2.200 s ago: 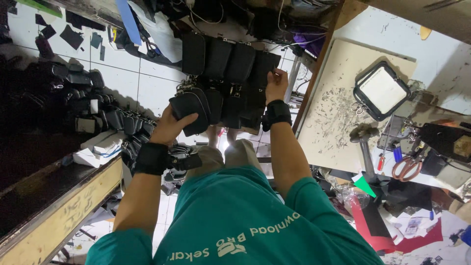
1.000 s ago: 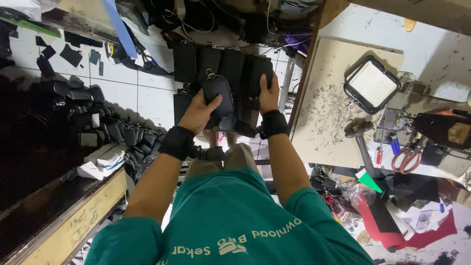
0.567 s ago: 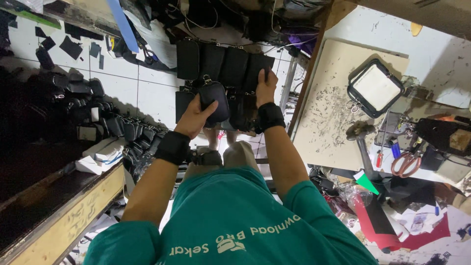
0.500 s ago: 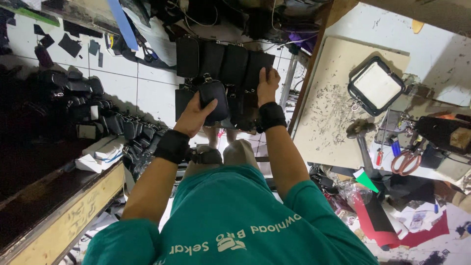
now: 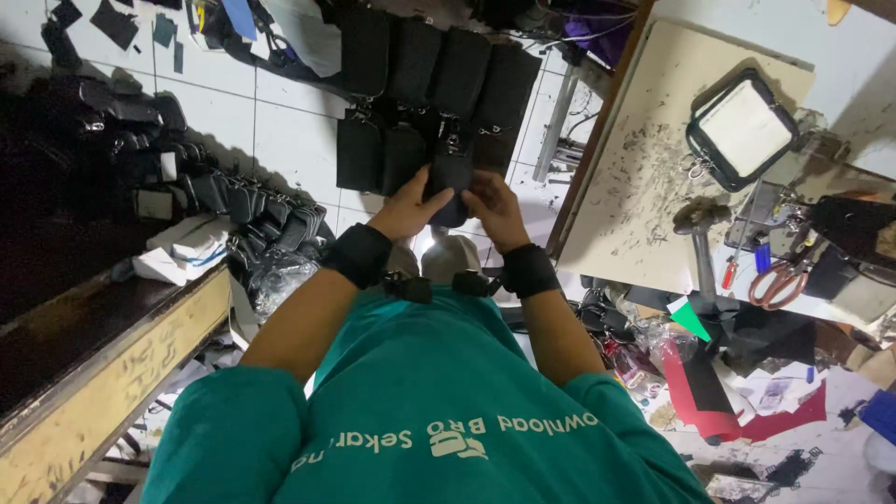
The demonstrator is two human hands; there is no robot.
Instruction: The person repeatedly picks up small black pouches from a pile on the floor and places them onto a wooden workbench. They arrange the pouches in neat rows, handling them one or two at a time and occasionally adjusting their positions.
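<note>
While the person sits over the tiled floor (image 5: 280, 121) in a green shirt (image 5: 420, 411), both wrists in black bands, the left hand (image 5: 411, 201) and right hand (image 5: 493, 207) close together on one black pouch (image 5: 450, 182), held just above the knees. The left hand's fingers curl over its left edge and the right hand's pinch its lower right corner; both are gripping it, neither is open. The pouch looks soft and light, a sewn fabric or faux-leather thing that would sag if held by one end, so the stiffer seams and corners seem the sound places to hold, as the hands do now; the small metal clasp at its top looks like the only hard part. It seems neither fragile nor slippery. Just beyond it, more pouches (image 5: 383, 154) lie flat on the floor in a row, with a farther row (image 5: 439, 70) above them, edges touching. To the left, a long line of small black cases (image 5: 233, 201) stands packed along a dark bench (image 5: 103, 345). To the right, a worn board (image 5: 644, 168) carries a square framed lamp (image 5: 744, 128), with a hammer (image 5: 700, 233) and red-handled scissors (image 5: 779, 285) near it. Whether any pouch has something inside, I cannot tell; all look shut.
</note>
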